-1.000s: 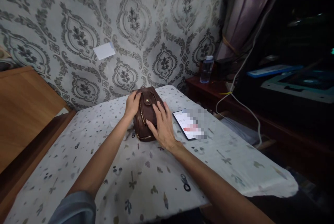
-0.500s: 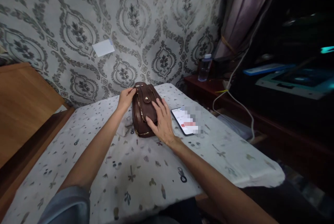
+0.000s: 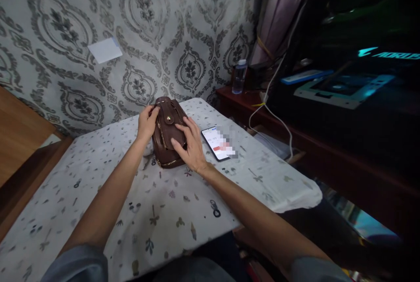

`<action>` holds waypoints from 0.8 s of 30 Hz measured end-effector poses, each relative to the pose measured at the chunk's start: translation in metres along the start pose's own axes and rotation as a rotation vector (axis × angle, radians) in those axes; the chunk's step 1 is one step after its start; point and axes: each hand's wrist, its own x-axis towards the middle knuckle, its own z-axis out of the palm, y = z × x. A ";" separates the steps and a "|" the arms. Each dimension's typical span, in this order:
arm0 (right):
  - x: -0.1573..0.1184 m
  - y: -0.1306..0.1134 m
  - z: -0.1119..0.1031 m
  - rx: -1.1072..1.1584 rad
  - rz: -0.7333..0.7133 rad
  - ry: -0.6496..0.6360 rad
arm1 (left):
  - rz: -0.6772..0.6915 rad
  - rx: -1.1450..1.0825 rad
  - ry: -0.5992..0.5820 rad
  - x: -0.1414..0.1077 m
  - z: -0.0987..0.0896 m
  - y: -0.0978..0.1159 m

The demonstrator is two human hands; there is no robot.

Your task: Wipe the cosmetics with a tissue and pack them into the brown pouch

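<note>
A brown leather bag point(image 3: 169, 157) with gold zips and a round snap on a flap lies on the patterned tablecloth. At its upper left edge, my left hand point(image 3: 147, 123) is closed with thumb and fingers on the leather; the fingertips are partly hidden. My right hand point(image 3: 192, 146) rests on the bag's right side, its fingers spread and the thumb across the front pocket. Just right of that hand lies a phone point(image 3: 213, 142) with a lit screen, part of it pixelated.
Behind the table point(image 3: 108, 163) stands a wallpapered wall point(image 3: 144, 23) bearing a white card point(image 3: 105, 50). Right of the table, a dark red desk point(image 3: 226, 93) holds a water bottle point(image 3: 239, 77) and a white cable point(image 3: 278, 118). A wooden panel point(image 3: 26, 137) stands left.
The view has turned to the right, so everything sits further left in it. My left thumb now lies further over the bag's upper edge. My right hand stays spread on the bag.
</note>
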 end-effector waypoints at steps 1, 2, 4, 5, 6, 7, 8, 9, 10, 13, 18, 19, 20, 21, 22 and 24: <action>0.004 0.000 -0.001 0.021 0.018 0.015 | 0.001 -0.004 0.001 0.000 0.000 -0.001; 0.009 0.001 -0.002 0.039 0.038 0.024 | 0.001 -0.009 0.000 0.000 0.000 -0.001; 0.022 0.004 -0.003 0.066 0.075 0.005 | -0.004 -0.013 -0.002 0.001 0.000 -0.002; 0.029 0.007 -0.002 0.075 0.094 -0.024 | -0.007 -0.013 -0.004 0.001 -0.001 -0.002; 0.035 0.011 -0.001 0.084 0.113 -0.062 | -0.011 -0.014 -0.004 0.001 -0.001 -0.003; 0.041 0.016 0.001 0.092 0.138 -0.100 | -0.016 -0.018 -0.002 0.000 -0.001 -0.003; 0.047 0.020 0.003 0.103 0.168 -0.133 | -0.022 -0.026 0.003 0.000 -0.001 -0.004; 0.051 0.025 0.005 0.117 0.203 -0.156 | -0.032 -0.041 0.011 0.000 0.000 -0.004; 0.055 0.028 0.007 0.134 0.239 -0.170 | -0.046 -0.068 0.021 -0.001 0.001 -0.005; 0.060 0.036 0.014 0.175 0.327 -0.190 | -0.097 -0.168 0.045 -0.003 0.007 -0.007; 0.059 0.038 0.018 0.147 0.335 -0.210 | -0.109 -0.203 0.052 -0.005 0.015 -0.012; 0.058 0.039 0.018 0.150 0.320 -0.211 | -0.106 -0.202 0.054 -0.005 0.016 -0.012; 0.057 0.040 0.019 0.157 0.304 -0.212 | -0.104 -0.201 0.056 -0.005 0.016 -0.013; 0.056 0.042 0.019 0.165 0.289 -0.209 | -0.102 -0.199 0.056 -0.005 0.016 -0.013; 0.055 0.043 0.019 0.170 0.279 -0.202 | -0.100 -0.196 0.054 -0.005 0.016 -0.014; 0.055 0.046 0.021 0.169 0.271 -0.184 | -0.098 -0.184 0.046 -0.004 0.016 -0.014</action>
